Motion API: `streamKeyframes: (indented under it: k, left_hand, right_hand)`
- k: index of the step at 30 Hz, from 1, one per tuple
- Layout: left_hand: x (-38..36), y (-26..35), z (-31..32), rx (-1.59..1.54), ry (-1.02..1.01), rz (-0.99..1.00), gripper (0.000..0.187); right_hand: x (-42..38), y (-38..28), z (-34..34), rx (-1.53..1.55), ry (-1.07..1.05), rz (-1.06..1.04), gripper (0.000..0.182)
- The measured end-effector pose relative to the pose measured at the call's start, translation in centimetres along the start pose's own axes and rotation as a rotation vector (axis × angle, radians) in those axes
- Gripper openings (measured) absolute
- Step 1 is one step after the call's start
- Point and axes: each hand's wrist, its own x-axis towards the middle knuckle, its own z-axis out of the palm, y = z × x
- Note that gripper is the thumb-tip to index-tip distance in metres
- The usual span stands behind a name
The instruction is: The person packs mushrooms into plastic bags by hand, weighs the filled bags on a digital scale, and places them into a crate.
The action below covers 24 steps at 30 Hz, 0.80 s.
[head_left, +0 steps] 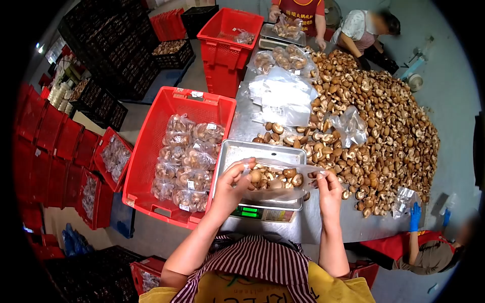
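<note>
A clear plastic bag of brown mushrooms (275, 177) lies over the metal tray of a scale (237, 149), its green display lit at the front. My left hand (233, 183) pinches the bag's left end. At the right end, my right hand (326, 183) grips the plastic between thumb and fingers. The bag is stretched between both hands, with the mushrooms in its middle. Beside the scale on the left stands a red crate (136, 171) holding several filled bags (194, 179).
A large mushroom heap (384, 131) covers the table's right side. Empty bags (280, 96) lie beyond the scale. Another scale (270, 38) and red crates (227, 30) stand at the back. People work at the far side, and one with a blue glove (415, 217) at the right.
</note>
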Motion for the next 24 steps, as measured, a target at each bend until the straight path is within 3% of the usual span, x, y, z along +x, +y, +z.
streamKeyframes:
  k: [1, 2, 3, 5, 6, 7, 9, 10, 13, 19, 20, 24]
  left_hand:
    - [0.0, -0.1, 0.2, 0.095, -0.026, 0.045, 0.031]
    - [-0.2, -0.5, 0.4, 0.056, -0.008, 0.020, 0.030]
    - [-0.3, -0.8, 0.4, 0.056, -0.004, 0.024, 0.030]
    - [-0.9, -1.3, 0.4, 0.125, -0.047, -0.006, 0.029]
    - [-1.0, -1.3, 0.7, 0.062, -0.031, 0.041, 0.028]
    - [-1.1, -1.2, 0.9, 0.065, -0.031, 0.037, 0.028]
    - [-1.1, -0.9, 1.1, 0.125, -0.024, 0.081, 0.028]
    - [-1.1, -1.2, 0.9, 0.187, -0.018, 0.095, 0.027]
    - [-1.5, -0.3, 0.5, 0.246, -0.013, 0.084, 0.026]
    - [-2.5, -3.2, -0.2, 0.214, -0.043, 0.076, 0.023]
    - [-2.6, -3.4, 0.0, 0.241, 0.022, 0.158, 0.026]
    - [-2.3, -2.2, -0.4, 0.249, -0.013, 0.093, 0.026]
  right_hand:
    - [0.1, -0.3, 0.2, -0.163, 0.035, -0.037, 0.016]
    - [-0.4, -1.1, 0.5, -0.491, 0.183, -0.260, 0.018]
    - [-0.7, -2.2, 0.7, -0.489, 0.181, -0.265, 0.018]
    - [-1.6, -4.2, 1.2, -0.389, 0.191, -0.697, 0.021]
    - [-2.4, -6.4, 2.3, -0.375, 0.092, -0.792, 0.017]
    - [-2.7, -6.7, 3.4, -0.306, -0.103, -0.732, 0.012]
    - [-1.1, -5.2, 5.6, -0.461, -0.410, -0.642, 0.015]
    - [-0.1, -3.3, 6.1, -0.461, -0.407, -0.645, 0.015]
    - [3.7, 4.6, 6.3, -1.116, -0.393, -0.507, 0.019]
    - [4.4, 6.7, 5.0, -1.158, -0.346, -0.618, 0.023]
    - [4.5, 6.3, 5.0, -1.094, -0.332, -0.589, 0.025]
    - [4.1, 4.9, 4.7, -0.875, -0.308, -0.543, 0.030]
